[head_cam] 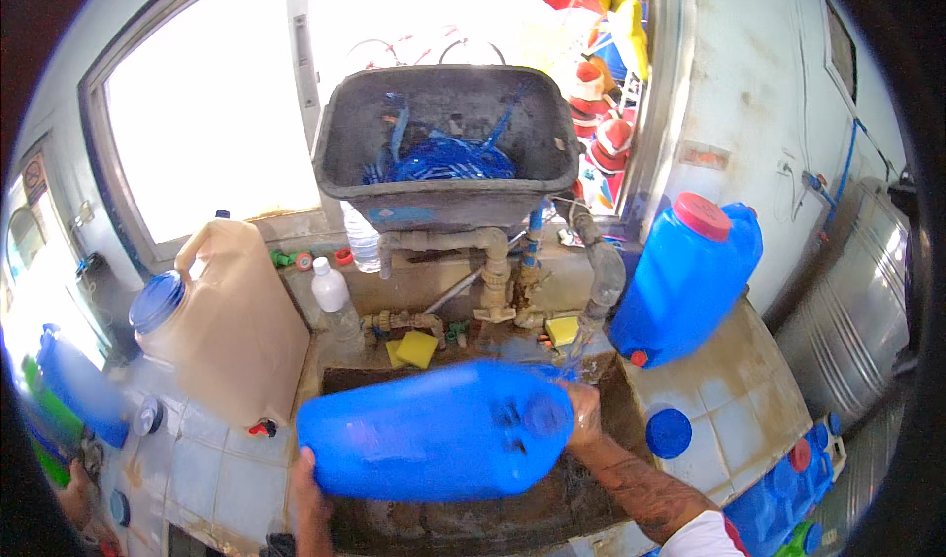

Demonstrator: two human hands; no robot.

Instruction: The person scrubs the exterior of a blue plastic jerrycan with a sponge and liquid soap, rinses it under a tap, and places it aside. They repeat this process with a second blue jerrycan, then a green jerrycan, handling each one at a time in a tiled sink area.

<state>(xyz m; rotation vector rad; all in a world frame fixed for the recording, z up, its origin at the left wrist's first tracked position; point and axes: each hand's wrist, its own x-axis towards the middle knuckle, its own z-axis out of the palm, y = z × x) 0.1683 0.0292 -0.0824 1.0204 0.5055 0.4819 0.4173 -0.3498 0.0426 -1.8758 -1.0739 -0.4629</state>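
Observation:
A blue plastic jug [414, 439] lies tilted on its side above the dark sink basin [473, 524]. My right hand [585, 413] grips its neck end, where water falls from a grey pipe [607, 272]. At the jug's base, my left hand [307, 476] rests with fingers against its left edge. A loose blue cap [669, 433] lies on the tiles right of the basin. Yellow sponges [417, 348] sit on the back ledge. Upright at the right stands another blue jug [676, 283] with a red cap.
A beige jug [229, 320] with a blue cap stands on the left tiles. A grey tub [451, 198] holding blue material sits above the taps. Plastic bottles [332, 291] stand behind the basin. Another person's hand [76, 494] shows at the far left, near blue and green containers.

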